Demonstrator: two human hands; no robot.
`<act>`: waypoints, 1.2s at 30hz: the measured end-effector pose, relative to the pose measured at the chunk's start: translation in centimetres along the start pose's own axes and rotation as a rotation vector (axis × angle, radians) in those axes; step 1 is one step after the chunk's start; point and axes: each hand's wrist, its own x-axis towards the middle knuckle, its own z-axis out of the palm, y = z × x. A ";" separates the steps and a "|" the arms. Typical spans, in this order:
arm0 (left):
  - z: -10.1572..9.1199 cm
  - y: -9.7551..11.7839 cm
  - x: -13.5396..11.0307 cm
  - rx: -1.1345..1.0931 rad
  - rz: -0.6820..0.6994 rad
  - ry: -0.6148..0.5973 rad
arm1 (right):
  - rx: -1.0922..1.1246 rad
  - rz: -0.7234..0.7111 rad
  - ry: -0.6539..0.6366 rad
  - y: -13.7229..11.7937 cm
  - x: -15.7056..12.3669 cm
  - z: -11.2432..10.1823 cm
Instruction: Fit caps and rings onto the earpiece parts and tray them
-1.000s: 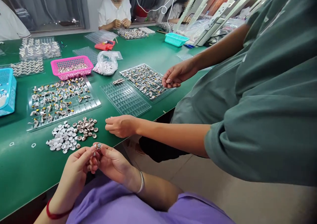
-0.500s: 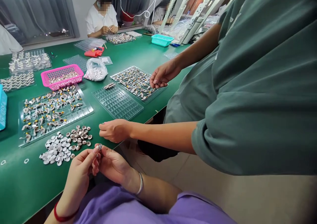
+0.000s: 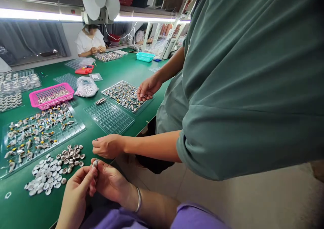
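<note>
My left hand (image 3: 79, 189) and my right hand (image 3: 111, 181) meet at the table's near edge, fingers closed in a pinch on a small grey-white piece (image 3: 95, 162) with a rounded top; its lower part is hidden by my fingers. Just left of them on the table lie a pile of small white round caps (image 3: 47, 175) and a pile of beige-brown little cups (image 3: 71, 156). Beyond these rests a clear plastic tray (image 3: 80, 127) filled with curved grey-white pieces that have yellow bits on them.
A co-worker in a green shirt (image 3: 227, 97) stands close on my right, arms over the table (image 3: 116, 70). Near those hands are a mostly bare clear tray (image 3: 111, 116) and a filled one. A pink basket (image 3: 32, 100) and a plastic bag (image 3: 86, 87) stand behind.
My view has tilted up and turned slightly right, so a fan and lamp show at the top. The piece stays pinched in my fingers, its pale side showing more.
</note>
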 end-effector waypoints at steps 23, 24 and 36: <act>-0.6 -1.1 -0.5 0.096 0.054 -0.020 | 0.069 0.075 0.017 0.3 -0.8 0.2; -0.6 -1.1 -0.5 0.097 0.054 -0.022 | 0.070 0.075 0.016 0.2 -0.8 0.3; -0.5 -1.3 -0.7 0.127 0.070 -0.038 | 0.183 0.104 0.045 0.2 -1.1 0.2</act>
